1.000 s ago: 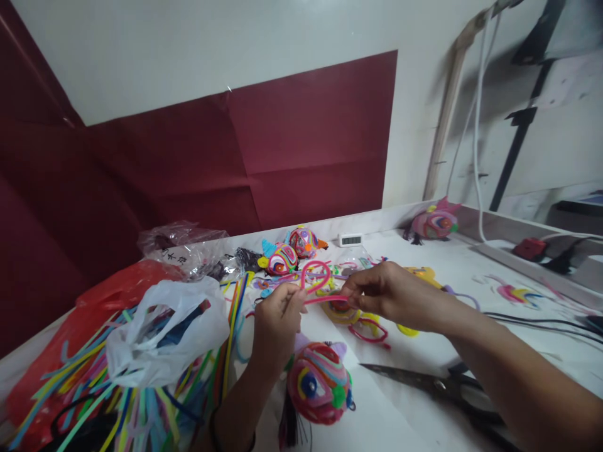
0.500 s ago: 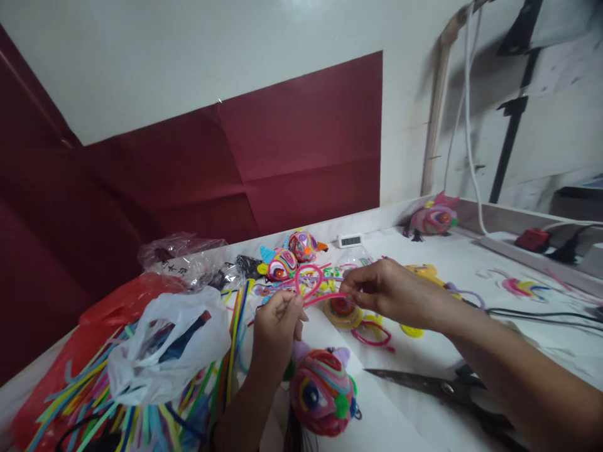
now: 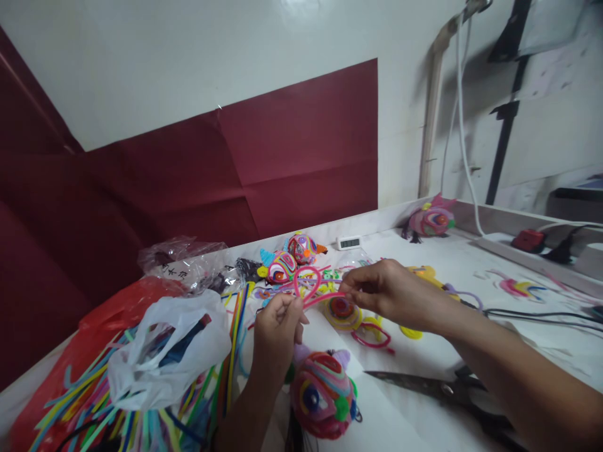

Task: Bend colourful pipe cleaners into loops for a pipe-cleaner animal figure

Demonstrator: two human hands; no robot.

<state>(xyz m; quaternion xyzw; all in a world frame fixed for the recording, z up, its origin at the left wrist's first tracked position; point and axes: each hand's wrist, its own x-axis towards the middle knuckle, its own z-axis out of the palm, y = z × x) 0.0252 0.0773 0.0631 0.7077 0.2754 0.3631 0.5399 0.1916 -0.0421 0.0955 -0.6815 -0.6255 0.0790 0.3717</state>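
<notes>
A pink pipe cleaner (image 3: 308, 271), bent into a loop, is held between both hands above the table. My left hand (image 3: 280, 323) pinches it at the base of the loop. My right hand (image 3: 384, 290) has thumb and fingers closed on the end stretching to the right. Below them sits a ball-shaped fish head (image 3: 325, 394) covered in coiled colourful pipe cleaners, with one big blue eye. Just under the right hand lie a yellow and red coiled disc (image 3: 343, 311) and a crimson pipe cleaner outline (image 3: 372, 339).
Large scissors (image 3: 438, 386) lie beneath my right forearm. Bundled pipe cleaners (image 3: 146, 427) and a white plastic bag (image 3: 164, 351) on a red bag (image 3: 127, 295) fill the left side. Finished fish heads (image 3: 281, 267), a small digital timer (image 3: 348, 243) and a power strip (image 3: 499, 243) stand further back.
The view has shifted slightly. Both hands keep their grip on the pink pipe cleaner, and its loop looks a little more rounded at the top.
</notes>
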